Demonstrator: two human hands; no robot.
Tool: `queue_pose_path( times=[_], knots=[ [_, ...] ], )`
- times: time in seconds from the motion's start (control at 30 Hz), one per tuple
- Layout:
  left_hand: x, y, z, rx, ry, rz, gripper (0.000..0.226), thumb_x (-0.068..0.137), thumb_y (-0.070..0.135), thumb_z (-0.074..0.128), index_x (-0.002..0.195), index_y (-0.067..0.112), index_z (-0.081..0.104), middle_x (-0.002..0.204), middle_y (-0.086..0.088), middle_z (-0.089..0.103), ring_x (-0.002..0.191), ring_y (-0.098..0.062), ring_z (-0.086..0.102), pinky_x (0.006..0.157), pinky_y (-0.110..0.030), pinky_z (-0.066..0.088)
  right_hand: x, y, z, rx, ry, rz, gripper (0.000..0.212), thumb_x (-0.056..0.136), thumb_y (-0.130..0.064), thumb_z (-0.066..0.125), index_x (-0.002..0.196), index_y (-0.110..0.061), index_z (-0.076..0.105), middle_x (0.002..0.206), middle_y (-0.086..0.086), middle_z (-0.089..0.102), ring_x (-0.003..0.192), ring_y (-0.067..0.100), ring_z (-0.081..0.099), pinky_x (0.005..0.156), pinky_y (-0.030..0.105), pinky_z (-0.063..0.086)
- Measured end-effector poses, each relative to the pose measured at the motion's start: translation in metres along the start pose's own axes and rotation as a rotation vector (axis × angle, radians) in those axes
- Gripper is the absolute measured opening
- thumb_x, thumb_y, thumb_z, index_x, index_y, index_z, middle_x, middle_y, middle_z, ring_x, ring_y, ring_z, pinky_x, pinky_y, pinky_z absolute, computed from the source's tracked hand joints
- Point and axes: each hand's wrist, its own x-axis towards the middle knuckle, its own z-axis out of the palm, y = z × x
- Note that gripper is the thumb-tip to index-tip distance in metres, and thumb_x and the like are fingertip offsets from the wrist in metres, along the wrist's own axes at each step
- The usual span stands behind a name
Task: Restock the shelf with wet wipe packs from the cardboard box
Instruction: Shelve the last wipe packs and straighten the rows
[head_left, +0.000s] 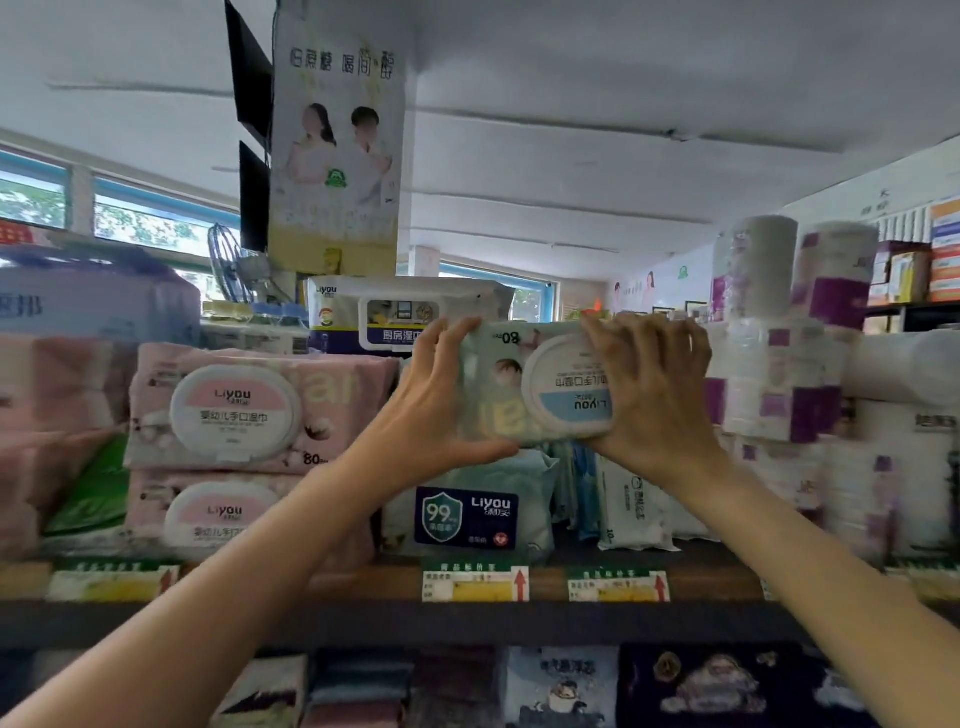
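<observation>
Head camera view, looking forward and slightly up at a shop shelf (363, 582) crowded with packaged goods.

Both arms reach up from the bottom corners of the picture. Between them they hold one pale green wet wipe pack (524, 384) in the air, above the shelf and in front of the stock. The left hand (431, 410) grips the pack's left end, fingers curled over the top edge and thumb underneath. The right hand (649, 384) grips the right end, fingers spread across the top and partly over the round white lid. The pack's print reads upside down, so it would seem to need turning before it faces shoppers properly. Holding it by both ends likely keeps the soft pack level while it is lined up.

Directly below the held pack sits a lighter pack with a dark blue "99" badge (467, 514), and above and behind it a white pack with a dark band (395, 317). The held pack appears aimed at the gap between these.

To the left, two pink wipe packs (234, 410) lie stacked, lids facing out. To the right stand wrapped tissue rolls (769, 332). Price tags (475, 584) line the shelf's front edge. The cardboard box is not in view.
</observation>
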Motion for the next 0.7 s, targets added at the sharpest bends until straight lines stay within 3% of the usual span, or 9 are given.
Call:
queue_pose_path(
  times=[0.07, 0.17, 0.27, 0.33, 0.4, 0.53, 0.63, 0.7],
  knots=[
    [-0.004, -0.011, -0.009, 0.228, 0.023, 0.006, 0.117, 0.055, 0.063, 0.070, 0.144, 0.018, 0.009, 0.154, -0.007, 0.008, 0.142, -0.028, 0.016, 0.117, -0.047, 0.018, 0.005, -0.018, 0.013, 0.043, -0.001, -0.011, 0.104, 0.050, -0.069, 0.067, 0.133, -0.016, 0.031, 0.118, 0.008, 0.034, 0.106, 0.028, 0.033, 0.097, 0.043, 0.024],
    [-0.006, -0.023, -0.017, 0.555, -0.012, 0.040, 0.114, 0.062, 0.064, 0.070, 0.147, 0.012, 0.014, 0.154, -0.004, 0.022, 0.143, -0.023, 0.021, 0.117, -0.036, 0.001, 0.007, -0.037, 0.030, 0.119, -0.097, -0.028, 0.108, 0.046, -0.070, 0.073, 0.132, -0.019, 0.031, 0.117, 0.011, 0.042, 0.103, 0.028, 0.038, 0.094, 0.047, 0.034],
    [-0.003, -0.029, -0.021, 0.705, -0.171, -0.010, 0.108, 0.071, 0.061, 0.064, 0.148, 0.016, 0.004, 0.152, 0.000, 0.026, 0.142, -0.018, 0.025, 0.117, -0.037, -0.008, 0.004, -0.032, 0.036, 0.197, -0.217, -0.088, 0.100, 0.052, -0.074, 0.064, 0.130, -0.022, 0.031, 0.119, 0.013, 0.050, 0.105, 0.029, 0.046, 0.092, 0.045, 0.038],
    [-0.002, -0.033, -0.023, 0.786, -0.253, -0.022, 0.112, 0.072, 0.062, 0.061, 0.148, 0.016, -0.007, 0.152, 0.002, 0.028, 0.143, -0.015, 0.021, 0.116, -0.038, -0.012, 0.002, -0.021, 0.033, 0.250, -0.261, -0.119, 0.096, 0.057, -0.076, 0.053, 0.133, -0.022, 0.030, 0.123, 0.007, 0.043, 0.110, 0.024, 0.039, 0.094, 0.043, 0.037],
    [-0.003, -0.033, -0.024, 0.796, -0.254, -0.018, 0.115, 0.070, 0.065, 0.060, 0.149, 0.018, -0.010, 0.150, 0.001, 0.029, 0.142, -0.018, 0.020, 0.116, -0.040, -0.011, -0.001, -0.014, 0.032, 0.285, -0.284, -0.156, 0.096, 0.060, -0.075, 0.051, 0.136, -0.021, 0.027, 0.127, 0.002, 0.034, 0.114, 0.019, 0.032, 0.099, 0.043, 0.034],
    [0.001, -0.027, -0.019, 0.697, -0.073, 0.077, 0.117, 0.060, 0.067, 0.068, 0.150, 0.019, 0.010, 0.147, -0.011, 0.030, 0.140, -0.030, 0.024, 0.114, -0.048, -0.008, -0.004, -0.013, 0.031, 0.318, -0.288, -0.191, 0.100, 0.058, -0.075, 0.051, 0.139, -0.023, 0.020, 0.131, -0.001, 0.028, 0.120, 0.018, 0.027, 0.106, 0.039, 0.025],
    [0.009, -0.018, -0.012, 0.712, -0.183, 0.148, 0.116, 0.068, 0.070, 0.058, 0.150, 0.016, -0.004, 0.155, -0.005, 0.014, 0.146, -0.022, 0.008, 0.116, -0.047, -0.013, -0.011, -0.008, 0.031, 0.302, -0.267, -0.127, 0.107, 0.054, -0.077, 0.051, 0.141, -0.024, 0.015, 0.132, -0.002, 0.026, 0.122, 0.017, 0.025, 0.109, 0.039, 0.021],
    [0.014, -0.017, -0.008, 0.752, -0.255, 0.133, 0.113, 0.072, 0.069, 0.055, 0.149, 0.015, -0.009, 0.154, -0.001, 0.012, 0.145, -0.018, 0.006, 0.115, -0.044, -0.014, -0.016, -0.001, 0.030, 0.294, -0.356, -0.039, 0.111, 0.053, -0.077, 0.054, 0.140, -0.031, 0.003, 0.134, -0.003, 0.020, 0.125, 0.017, 0.020, 0.110, 0.043, 0.021]
  ],
)
